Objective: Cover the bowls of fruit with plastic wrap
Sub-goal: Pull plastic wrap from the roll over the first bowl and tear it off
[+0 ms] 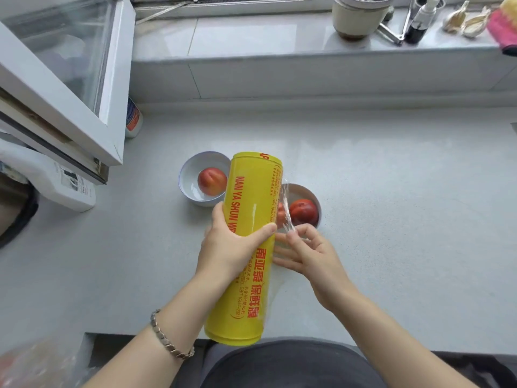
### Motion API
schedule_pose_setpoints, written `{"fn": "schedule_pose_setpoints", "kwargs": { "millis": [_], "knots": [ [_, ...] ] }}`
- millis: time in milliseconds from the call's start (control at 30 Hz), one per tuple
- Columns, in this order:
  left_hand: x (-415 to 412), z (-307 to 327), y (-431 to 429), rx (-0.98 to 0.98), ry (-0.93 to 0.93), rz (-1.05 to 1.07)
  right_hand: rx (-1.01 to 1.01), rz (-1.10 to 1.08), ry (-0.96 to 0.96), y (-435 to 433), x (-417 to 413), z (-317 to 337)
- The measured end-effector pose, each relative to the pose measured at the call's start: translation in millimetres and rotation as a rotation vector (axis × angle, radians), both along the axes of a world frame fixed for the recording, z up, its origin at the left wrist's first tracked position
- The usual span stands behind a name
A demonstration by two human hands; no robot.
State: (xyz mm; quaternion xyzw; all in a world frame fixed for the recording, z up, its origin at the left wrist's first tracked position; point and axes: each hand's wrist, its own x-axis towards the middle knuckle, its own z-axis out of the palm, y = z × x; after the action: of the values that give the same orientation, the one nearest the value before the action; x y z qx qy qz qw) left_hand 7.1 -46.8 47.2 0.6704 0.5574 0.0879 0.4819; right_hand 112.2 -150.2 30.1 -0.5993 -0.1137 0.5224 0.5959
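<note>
Dark clothing fills the bottom edge; both bare forearms reach out over it, with a metal link bracelet (170,340) on the left wrist. Left hand (232,242) grips a yellow roll (251,186) of plastic wrap around its middle, fingers and thumb curled round it, the roll held above the grey counter (391,191) and running away from the camera. Print on the roll is red: "NAN YA SHUN W…", the rest covered by the hand, then large Chinese characters lower down and lines of small print too fine to read in full. Right hand (307,253) is just beside the roll, thumb and forefinger pinching the loose edge of clear film (288,219), the other fingers spread. The film hangs over the near left part of the right bowl (302,189), which holds a red fruit (303,212) and a second one half hidden behind the film. Left bowl (195,163), white with a blue rim, sits uncovered, partly behind the roll's far end, holding one red-orange fruit (212,181). Far left: a can (133,119) with a red and blue label, unreadable. Windowsill: pot (358,15), dark pump bottle (419,21), garlic (470,21).
</note>
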Motion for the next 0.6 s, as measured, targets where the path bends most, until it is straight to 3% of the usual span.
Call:
{"fn": "schedule_pose_setpoints", "kwargs": {
  "millis": [200, 333, 467, 600],
  "knots": [
    [-4.5, 1.2, 5.7, -0.359, -0.208, -0.058, 0.046, -0.049, -0.169, 1.8, 10.6, 5.8],
    [-1.7, -1.3, 4.9, -0.382, -0.314, -0.042, 0.045, -0.047, -0.174, 4.0, 23.2, 9.1],
    [6.3, -3.1, 6.5, -0.325, -0.298, -0.034, 0.012, -0.073, -0.192, 7.1, 25.6, 9.2],
    [9.6, -2.1, 5.5, -0.485, -0.268, -0.209, -0.133, -0.06, -0.365, 2.4, 28.8, -6.1]
  ]
}}
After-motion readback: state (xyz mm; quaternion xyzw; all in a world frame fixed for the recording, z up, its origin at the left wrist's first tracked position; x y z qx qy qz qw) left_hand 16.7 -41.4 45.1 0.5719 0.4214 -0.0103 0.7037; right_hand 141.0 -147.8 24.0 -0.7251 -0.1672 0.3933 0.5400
